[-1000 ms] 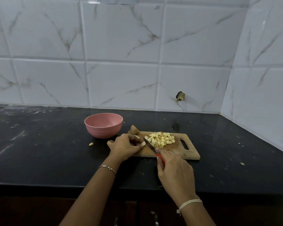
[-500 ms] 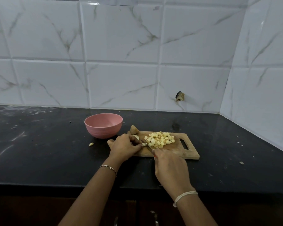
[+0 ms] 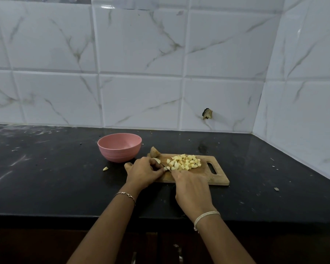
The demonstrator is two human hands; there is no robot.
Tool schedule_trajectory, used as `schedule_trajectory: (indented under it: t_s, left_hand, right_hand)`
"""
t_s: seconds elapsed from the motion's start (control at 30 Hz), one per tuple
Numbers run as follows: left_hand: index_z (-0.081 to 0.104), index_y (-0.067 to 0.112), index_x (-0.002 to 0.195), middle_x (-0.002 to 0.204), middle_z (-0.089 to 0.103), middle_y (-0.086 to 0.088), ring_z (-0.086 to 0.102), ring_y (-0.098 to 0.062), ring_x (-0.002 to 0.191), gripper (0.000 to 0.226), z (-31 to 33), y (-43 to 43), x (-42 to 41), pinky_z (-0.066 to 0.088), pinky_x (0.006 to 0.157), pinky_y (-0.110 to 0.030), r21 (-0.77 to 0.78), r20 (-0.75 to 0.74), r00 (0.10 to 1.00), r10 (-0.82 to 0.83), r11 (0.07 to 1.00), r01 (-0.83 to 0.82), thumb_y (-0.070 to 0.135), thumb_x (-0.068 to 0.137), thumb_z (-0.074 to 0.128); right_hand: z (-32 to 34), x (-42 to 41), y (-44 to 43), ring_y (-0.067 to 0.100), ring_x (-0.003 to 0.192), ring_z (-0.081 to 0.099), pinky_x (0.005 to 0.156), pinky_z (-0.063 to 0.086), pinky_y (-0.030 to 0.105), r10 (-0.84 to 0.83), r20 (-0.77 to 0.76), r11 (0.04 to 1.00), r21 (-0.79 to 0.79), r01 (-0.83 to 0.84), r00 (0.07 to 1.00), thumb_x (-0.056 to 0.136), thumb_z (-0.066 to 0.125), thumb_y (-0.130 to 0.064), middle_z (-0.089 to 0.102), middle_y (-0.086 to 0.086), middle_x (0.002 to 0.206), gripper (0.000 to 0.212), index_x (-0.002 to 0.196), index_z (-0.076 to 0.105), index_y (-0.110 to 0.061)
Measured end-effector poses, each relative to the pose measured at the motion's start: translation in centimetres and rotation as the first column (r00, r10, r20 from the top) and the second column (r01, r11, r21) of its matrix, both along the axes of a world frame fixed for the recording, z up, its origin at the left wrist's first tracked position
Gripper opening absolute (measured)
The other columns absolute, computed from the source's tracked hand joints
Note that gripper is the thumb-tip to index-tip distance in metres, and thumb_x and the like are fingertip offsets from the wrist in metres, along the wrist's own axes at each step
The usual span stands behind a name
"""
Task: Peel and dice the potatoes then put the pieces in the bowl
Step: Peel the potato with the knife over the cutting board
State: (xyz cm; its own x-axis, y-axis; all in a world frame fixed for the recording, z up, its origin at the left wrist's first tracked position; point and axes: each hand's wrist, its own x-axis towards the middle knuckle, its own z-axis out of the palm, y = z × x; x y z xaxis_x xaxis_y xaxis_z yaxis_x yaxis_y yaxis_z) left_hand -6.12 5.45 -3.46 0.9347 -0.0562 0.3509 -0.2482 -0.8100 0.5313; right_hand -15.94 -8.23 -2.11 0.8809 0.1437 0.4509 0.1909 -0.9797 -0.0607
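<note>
Left of our right hand [image 3: 191,191] gripping a thin knife [image 3: 163,165], our left hand [image 3: 143,173] pinches a pale, probably slippery potato piece [image 3: 167,168].

This is a home kitchen. A black stone counter [image 3: 46,178] meets white marble-look wall tiles [image 3: 141,44] in a corner at two o'clock. At the centre a wooden chopping board [image 3: 219,178] carries diced potato [image 3: 185,161], with a pink bowl [image 3: 119,149] at its ten o'clock. Dark cabinet fronts [image 3: 36,248] sit under the counter at six o'clock.
</note>
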Motion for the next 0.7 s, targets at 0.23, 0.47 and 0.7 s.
schedule_trajectory:
  t_s: [0.23, 0.47, 0.7]
  left_hand:
    - [0.058, 0.037, 0.066, 0.066, 0.053, 0.023, 0.05, -0.002, 0.084, 0.024, -0.2, -0.1, 0.0, 0.026, 0.093, -0.039, 0.005, 0.03, 1.0, 0.006, 1.0, -0.006, 0.051, 0.084, 0.066]
    - [0.059, 0.036, 0.066, 0.072, 0.057, 0.018, 0.052, -0.005, 0.086, 0.023, -0.3, -0.2, 0.3, 0.027, 0.092, -0.04, 0.02, 0.049, 0.999, 0.004, 1.0, -0.005, 0.048, 0.085, 0.066]
    - [0.067, 0.033, 0.074, 0.078, 0.063, 0.015, 0.055, -0.007, 0.09, 0.018, -0.3, -0.1, 0.3, 0.024, 0.086, -0.037, 0.03, 0.018, 1.0, -0.012, 0.999, 0.011, 0.045, 0.087, 0.064]
  right_hand:
    - [-1.1, -0.5, -0.5, 0.013, 0.091, 0.058, 0.074, 0.046, 0.027, -0.024, 0.005, 0.997, 0.072, 0.024, 1.0, 0.098, 0.047, -0.015, 0.059, -0.004, 0.106, 0.027, 0.123, 0.05, -0.026]
    - [-1.9, -0.7, -0.7, 0.009, 0.086, 0.058, 0.071, 0.05, 0.026, -0.054, 0.062, 0.988, 0.147, 0.044, 0.997, 0.099, 0.048, -0.019, 0.06, -0.01, 0.103, 0.024, 0.121, 0.051, -0.029]
    - [-1.9, -0.4, -0.6, 0.008, 0.089, 0.059, 0.075, 0.051, 0.026, -0.031, 0.058, 0.989, 0.148, 0.022, 0.998, 0.098, 0.051, -0.021, 0.061, -0.01, 0.103, 0.023, 0.119, 0.053, -0.03]
